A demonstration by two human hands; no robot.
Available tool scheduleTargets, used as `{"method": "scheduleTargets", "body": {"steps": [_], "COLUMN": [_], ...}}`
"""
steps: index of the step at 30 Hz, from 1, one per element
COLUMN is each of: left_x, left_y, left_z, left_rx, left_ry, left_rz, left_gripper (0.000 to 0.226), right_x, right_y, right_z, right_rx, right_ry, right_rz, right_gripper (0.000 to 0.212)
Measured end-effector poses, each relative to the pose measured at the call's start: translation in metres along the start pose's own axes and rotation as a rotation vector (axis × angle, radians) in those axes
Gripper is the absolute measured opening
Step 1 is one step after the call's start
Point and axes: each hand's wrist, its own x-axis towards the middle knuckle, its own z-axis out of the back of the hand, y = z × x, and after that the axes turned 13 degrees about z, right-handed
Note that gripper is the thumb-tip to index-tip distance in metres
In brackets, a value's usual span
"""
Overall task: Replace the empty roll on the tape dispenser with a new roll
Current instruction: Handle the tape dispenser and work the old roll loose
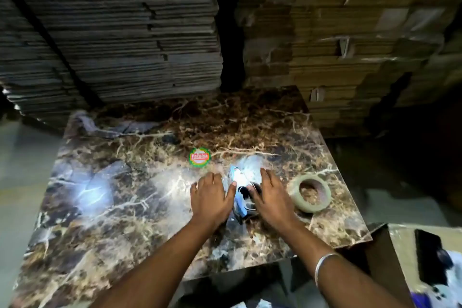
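Note:
A blue tape dispenser (pixel 240 191) lies on the marble-patterned table (pixel 112 207), between my two hands. My left hand (pixel 211 199) rests flat just left of it, fingers spread, thumb touching the blue body. My right hand (pixel 271 196) covers its right side, fingers apart over the dark roll holder; I cannot see whether a core sits there. A full roll of clear-brown tape (pixel 311 192) lies flat on the table, a little to the right of my right hand. Glare washes out the dispenser's top end.
A round green and red sticker (pixel 199 157) is on the table behind the dispenser. Stacks of flat cardboard (pixel 125 32) rise behind the table. An open cardboard box (pixel 405 257) stands at the lower right, by the table corner.

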Motion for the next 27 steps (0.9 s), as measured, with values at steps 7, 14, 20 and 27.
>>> {"method": "scheduleTargets", "body": {"steps": [7, 14, 20, 27], "left_x": [-0.006, 0.025, 0.059, 0.075], "left_y": [-0.011, 0.016, 0.046, 0.049], "left_z": [-0.037, -0.05, -0.053, -0.066], "left_rx": [-0.202, -0.66, -0.807, -0.916], "left_ry": [0.104, 0.195, 0.265, 0.21], "left_rz": [0.034, 0.067, -0.14, -0.408], "left_gripper": [0.047, 0.032, 0.027, 0.032], "right_x": [-0.01, -0.008, -0.001, 0.006], "right_y": [-0.013, -0.011, -0.009, -0.018], "right_z": [-0.031, -0.054, -0.056, -0.076], "right_rx": [0.403, 0.519, 0.726, 0.485], "right_ry": [-0.145, -0.228, -0.194, -0.185], "right_rz": [-0.286, -0.289, -0.046, 0.588], "right_gripper": [0.039, 0.045, 0.044, 0.039]}}
